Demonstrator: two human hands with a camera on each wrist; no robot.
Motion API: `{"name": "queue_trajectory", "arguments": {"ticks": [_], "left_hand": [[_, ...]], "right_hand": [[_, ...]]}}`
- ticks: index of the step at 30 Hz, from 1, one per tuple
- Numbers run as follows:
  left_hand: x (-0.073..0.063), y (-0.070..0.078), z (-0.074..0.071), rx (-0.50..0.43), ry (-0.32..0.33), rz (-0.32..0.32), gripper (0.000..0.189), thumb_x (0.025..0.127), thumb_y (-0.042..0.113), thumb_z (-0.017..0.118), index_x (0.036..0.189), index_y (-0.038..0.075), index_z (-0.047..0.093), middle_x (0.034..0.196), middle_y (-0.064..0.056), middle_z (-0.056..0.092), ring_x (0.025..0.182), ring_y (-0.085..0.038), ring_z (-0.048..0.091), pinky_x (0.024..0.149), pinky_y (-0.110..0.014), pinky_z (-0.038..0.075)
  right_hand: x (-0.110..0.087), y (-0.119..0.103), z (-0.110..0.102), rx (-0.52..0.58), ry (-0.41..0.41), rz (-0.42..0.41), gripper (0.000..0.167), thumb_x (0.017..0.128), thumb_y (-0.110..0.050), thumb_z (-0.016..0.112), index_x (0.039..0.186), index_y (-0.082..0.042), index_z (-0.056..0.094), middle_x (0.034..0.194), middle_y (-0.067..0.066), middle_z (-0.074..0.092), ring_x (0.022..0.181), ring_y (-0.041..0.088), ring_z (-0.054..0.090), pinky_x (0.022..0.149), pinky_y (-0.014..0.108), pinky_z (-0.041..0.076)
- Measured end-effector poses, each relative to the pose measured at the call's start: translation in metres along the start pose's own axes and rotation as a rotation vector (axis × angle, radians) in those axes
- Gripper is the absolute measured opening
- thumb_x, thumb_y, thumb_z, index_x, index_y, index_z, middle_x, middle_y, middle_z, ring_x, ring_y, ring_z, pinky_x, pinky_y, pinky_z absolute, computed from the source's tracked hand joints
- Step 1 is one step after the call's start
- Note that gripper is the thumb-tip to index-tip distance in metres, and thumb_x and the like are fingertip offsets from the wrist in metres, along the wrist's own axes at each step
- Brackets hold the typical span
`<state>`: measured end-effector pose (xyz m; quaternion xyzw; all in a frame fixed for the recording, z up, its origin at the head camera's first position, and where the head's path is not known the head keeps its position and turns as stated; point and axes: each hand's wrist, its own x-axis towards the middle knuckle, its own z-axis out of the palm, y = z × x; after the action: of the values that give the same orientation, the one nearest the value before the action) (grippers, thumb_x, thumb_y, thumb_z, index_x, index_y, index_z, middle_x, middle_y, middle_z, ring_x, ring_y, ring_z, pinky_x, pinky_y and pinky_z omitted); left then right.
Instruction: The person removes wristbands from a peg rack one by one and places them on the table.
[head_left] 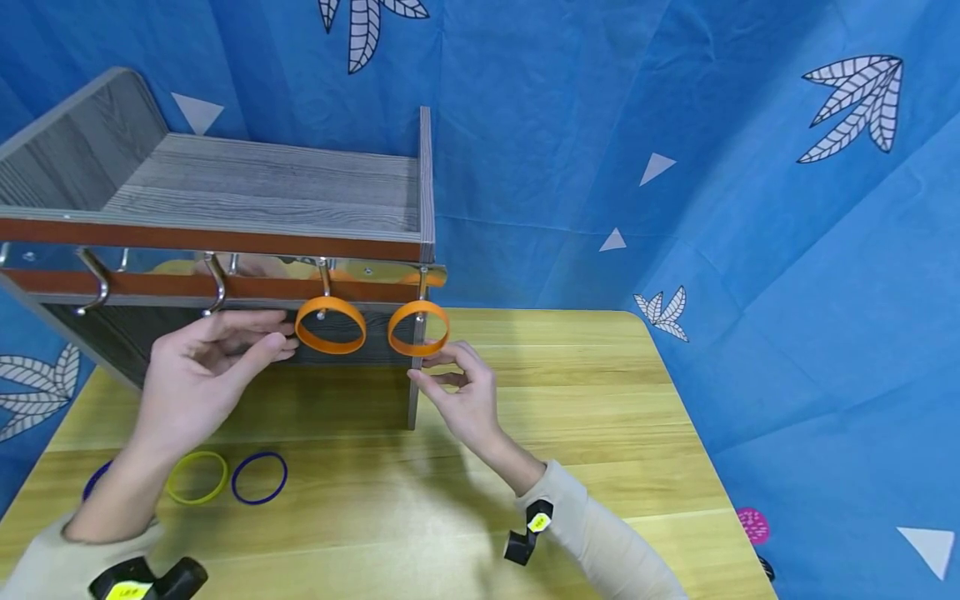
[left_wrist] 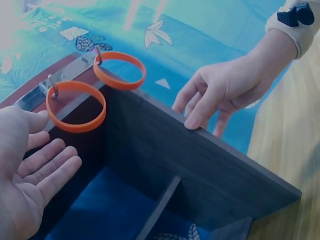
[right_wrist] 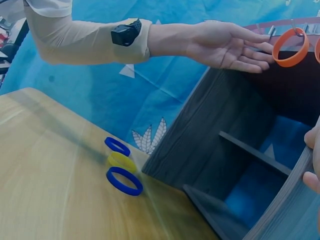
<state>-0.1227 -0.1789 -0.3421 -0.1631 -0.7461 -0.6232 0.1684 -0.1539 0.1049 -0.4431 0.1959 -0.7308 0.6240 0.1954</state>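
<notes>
Two orange wristbands [head_left: 331, 346] hang from the two rightmost hooks on the front rail of a grey wooden shelf [head_left: 262, 179]. My left hand [head_left: 206, 367] is held palm up with extended fingers, the fingertips right beside the left band. In the left wrist view, a gap shows between those fingers and that band [left_wrist: 75, 127]. My right hand [head_left: 463, 392] is just below the right orange band [head_left: 396, 346], at the front edge of the shelf's right side panel [left_wrist: 200, 150]. Its thumb lies close at that edge, with the fingers loosely bent on the outer side.
Bare metal hooks [head_left: 93, 279] stick out farther left on the rail. On the wooden table [head_left: 585, 417] lie a yellow band [head_left: 197, 500] and two blue bands [head_left: 258, 502], one partly behind my left forearm. A blue patterned cloth [head_left: 555, 108] hangs behind.
</notes>
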Motion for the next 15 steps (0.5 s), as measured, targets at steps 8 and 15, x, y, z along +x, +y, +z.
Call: {"name": "queue_trajectory", "arguments": {"ticks": [8,15], "left_hand": [[0.002,0.004,0.009,-0.088,0.017,0.039,0.027,0.093,-0.013,0.072,0.120,-0.010,0.073,0.108,0.006,0.082,0.085,-0.003,0.079,0.080,-0.014,0.066],[0.004,0.004,0.014,-0.142,0.022,0.074,0.029,0.090,-0.021,0.068,0.117,-0.011,0.073,0.108,0.004,0.082,0.085,-0.003,0.079,0.080,-0.012,0.065]], "right_hand": [[0.000,0.000,0.000,-0.002,0.000,-0.005,0.020,0.086,0.003,0.084,0.103,0.001,0.074,0.101,0.021,0.071,0.093,0.033,0.074,0.076,0.034,0.072],[0.001,0.000,0.000,-0.005,-0.003,-0.007,0.019,0.086,0.003,0.084,0.102,0.002,0.073,0.101,0.020,0.071,0.093,0.037,0.073,0.076,0.034,0.072]]}}
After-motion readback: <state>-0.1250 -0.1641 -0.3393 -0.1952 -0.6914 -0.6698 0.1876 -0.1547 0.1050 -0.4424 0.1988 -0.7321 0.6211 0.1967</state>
